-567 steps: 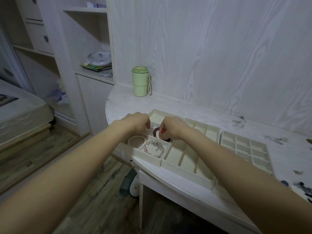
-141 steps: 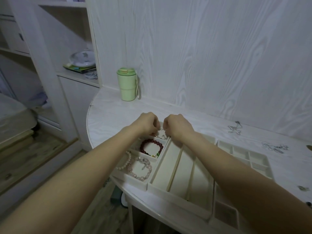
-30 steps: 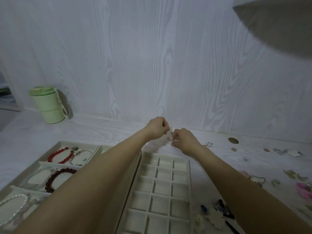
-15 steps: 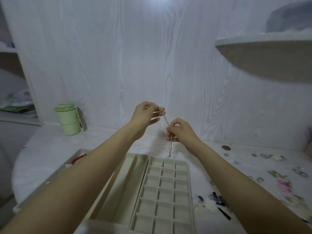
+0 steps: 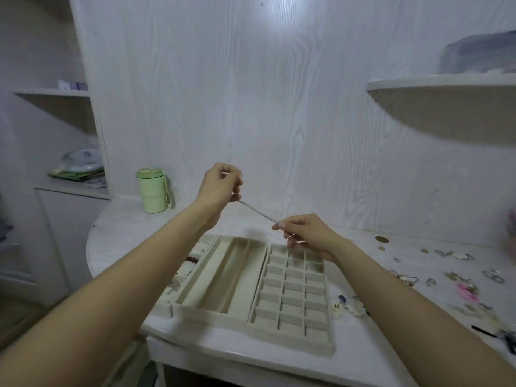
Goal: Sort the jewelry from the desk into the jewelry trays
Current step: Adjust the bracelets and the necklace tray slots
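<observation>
A thin silver chain (image 5: pixel 258 212) is stretched taut in the air between my two hands, above the trays. My left hand (image 5: pixel 220 184) pinches its upper end, raised near the wall. My right hand (image 5: pixel 304 233) pinches the lower end just over the grid tray (image 5: pixel 331 308), which has several small square cells. Left of that tray lies a tray with long slots (image 5: pixel 223 283). Further left, a tray with bracelets (image 5: pixel 190 263) is mostly hidden behind my left forearm.
Loose jewelry (image 5: pixel 446 277) lies scattered over the white desk (image 5: pixel 117 233) on the right, and several small pieces (image 5: pixel 349 304) sit beside the grid tray. A green cup (image 5: pixel 152 191) stands at the back left. A curved shelf (image 5: pixel 446 85) juts out at upper right; open shelves stand on the left.
My hands have drawn apart and pulled the chain straight; half a second ago it hung down from my right hand. The view has tilted so that more of the trays shows.
</observation>
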Available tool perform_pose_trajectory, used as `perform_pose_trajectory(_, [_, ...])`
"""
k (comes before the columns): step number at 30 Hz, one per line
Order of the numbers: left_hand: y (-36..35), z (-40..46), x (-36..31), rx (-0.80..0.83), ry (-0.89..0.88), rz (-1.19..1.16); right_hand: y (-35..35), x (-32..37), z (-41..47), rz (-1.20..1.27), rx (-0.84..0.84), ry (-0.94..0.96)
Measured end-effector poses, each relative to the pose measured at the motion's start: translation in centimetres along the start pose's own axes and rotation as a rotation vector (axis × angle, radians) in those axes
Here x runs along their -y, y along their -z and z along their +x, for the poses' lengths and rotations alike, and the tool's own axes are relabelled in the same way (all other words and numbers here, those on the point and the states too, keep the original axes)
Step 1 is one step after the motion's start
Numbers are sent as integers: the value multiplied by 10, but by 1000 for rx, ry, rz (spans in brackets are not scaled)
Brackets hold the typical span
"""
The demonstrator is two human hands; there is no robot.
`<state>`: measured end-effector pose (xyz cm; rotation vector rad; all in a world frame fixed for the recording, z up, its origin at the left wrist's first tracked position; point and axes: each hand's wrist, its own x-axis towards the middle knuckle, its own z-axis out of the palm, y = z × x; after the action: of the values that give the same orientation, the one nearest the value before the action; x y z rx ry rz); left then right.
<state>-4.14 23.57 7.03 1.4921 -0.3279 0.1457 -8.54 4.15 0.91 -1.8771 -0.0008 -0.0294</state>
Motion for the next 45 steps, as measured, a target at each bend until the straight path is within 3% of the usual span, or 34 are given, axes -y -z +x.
perform_pose_trajectory(7, [39, -25, 15, 117, 7, 297, -38, 10, -2, -43, 3, -3])
perform_pose_trajectory(13, [60, -36, 19, 120, 7, 343, -60, 20, 5, -104, -90, 102])
perform_pose_trajectory(21, [75, -40, 22, 239, 233, 512, -87, 57, 6, -81, 8, 227])
perform_pose_trajectory(25, [77, -38, 19, 324, 150, 724, -100, 71, 8, -21, 81, 267])
perform_pose_trajectory(29, [80, -44, 18, 410, 183, 434, -108, 77, 13, 38, 30, 288])
perform_pose_trajectory(34, [88, -37, 19, 181, 152, 298, -103, 73, 20, 78, -136, 253])
perform_pose_trajectory(45, [85, -50, 27, 255, 242, 414, -110, 47, 22, 5, -162, 144])
